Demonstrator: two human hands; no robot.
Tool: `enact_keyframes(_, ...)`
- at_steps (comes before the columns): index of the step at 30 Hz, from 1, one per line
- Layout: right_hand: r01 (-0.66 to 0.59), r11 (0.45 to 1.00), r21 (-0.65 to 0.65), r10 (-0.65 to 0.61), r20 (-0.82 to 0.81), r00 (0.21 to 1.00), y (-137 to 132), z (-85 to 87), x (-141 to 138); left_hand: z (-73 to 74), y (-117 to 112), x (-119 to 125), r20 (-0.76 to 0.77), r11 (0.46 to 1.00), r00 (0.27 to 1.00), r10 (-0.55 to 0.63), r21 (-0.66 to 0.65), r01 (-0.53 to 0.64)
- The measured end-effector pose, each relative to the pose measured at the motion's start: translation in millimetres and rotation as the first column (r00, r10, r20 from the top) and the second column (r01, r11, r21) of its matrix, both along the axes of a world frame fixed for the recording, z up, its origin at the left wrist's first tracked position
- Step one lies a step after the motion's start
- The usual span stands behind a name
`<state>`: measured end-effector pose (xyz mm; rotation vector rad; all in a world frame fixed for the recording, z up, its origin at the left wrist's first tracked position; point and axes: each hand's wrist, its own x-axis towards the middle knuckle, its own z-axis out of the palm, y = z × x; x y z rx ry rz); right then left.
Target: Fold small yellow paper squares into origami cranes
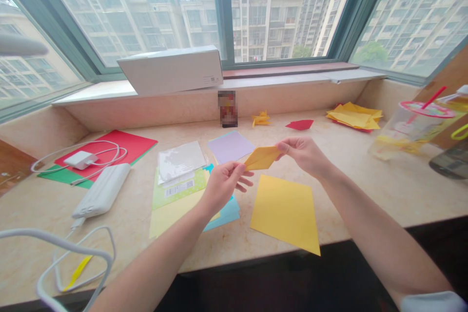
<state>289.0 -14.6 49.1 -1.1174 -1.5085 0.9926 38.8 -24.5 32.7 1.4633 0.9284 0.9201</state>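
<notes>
A folded piece of yellow origami paper [260, 158], roughly diamond-shaped, is held up between both hands above the counter. My left hand [228, 178] pinches its left corner between thumb and fingers, the other fingers partly spread below. At the right corner, my right hand [298, 151] grips it with thumb and fingertips. Just below lies a flat yellow sheet [287, 214]. Behind my left hand are a lilac sheet [231, 146], blue sheets [224, 215] and a green paper packet [179, 190], partly covered by my left hand and forearm.
Farther back sit a yellow folded paper figure [261, 118], a red folded piece [300, 125] and a yellow paper stack [354, 116]. A plastic cup [405, 129] with a straw stands right. At left are a power bank [102, 190], a charger [80, 160], cables and red paper [135, 144].
</notes>
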Motion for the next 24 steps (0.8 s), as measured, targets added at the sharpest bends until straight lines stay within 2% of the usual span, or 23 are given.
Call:
enact_keyframes(3,-0.004,1.000,0.017,0.004,0.015,1.000,2.4,-1.7,3.0,-2.5,1.4,-0.5,-0.010,1.000,1.000,0.003,0.003,-0.003)
enact_keyframes(9,0.000,0.999,0.033,-0.004,0.114,0.993,4.3,-1.6,4.3,-6.2,3.0,-0.4,-0.014,0.984,0.992,0.124,0.132,-0.121)
enact_keyframes(12,0.035,0.998,0.048,-0.038,0.075,0.996,3.2,-0.4,-1.7,-2.2,5.5,-2.7,0.087,0.969,0.971,0.222,0.089,-0.229)
enact_keyframes(14,0.086,0.995,0.049,-0.085,-0.014,0.996,1.9,-1.7,-9.0,-0.1,8.2,-5.6,0.196,0.964,0.945,0.262,-0.011,-0.265)
enact_keyframes(16,0.134,0.989,0.061,-0.127,-0.108,0.986,0.6,-5.6,-18.0,0.6,10.6,-8.3,0.267,0.965,0.933,0.241,-0.167,-0.201)
enact_keyframes(19,0.132,0.978,0.163,-0.102,-0.183,0.978,-2.0,-14.4,-30.7,0.9,11.7,-9.3,0.315,0.933,0.941,0.123,-0.360,-0.001)
enact_keyframes(21,0.078,0.968,0.240,-0.042,-0.152,0.988,-4.6,-19.6,-36.5,2.1,10.9,-8.1,0.372,0.931,0.924,0.085,-0.359,0.059)
enact_keyframes(24,-0.013,0.932,0.361,0.019,-0.013,1.000,-9.0,-23.7,-40.3,5.1,9.9,-6.7,0.467,0.965,0.875,0.128,-0.262,-0.001)
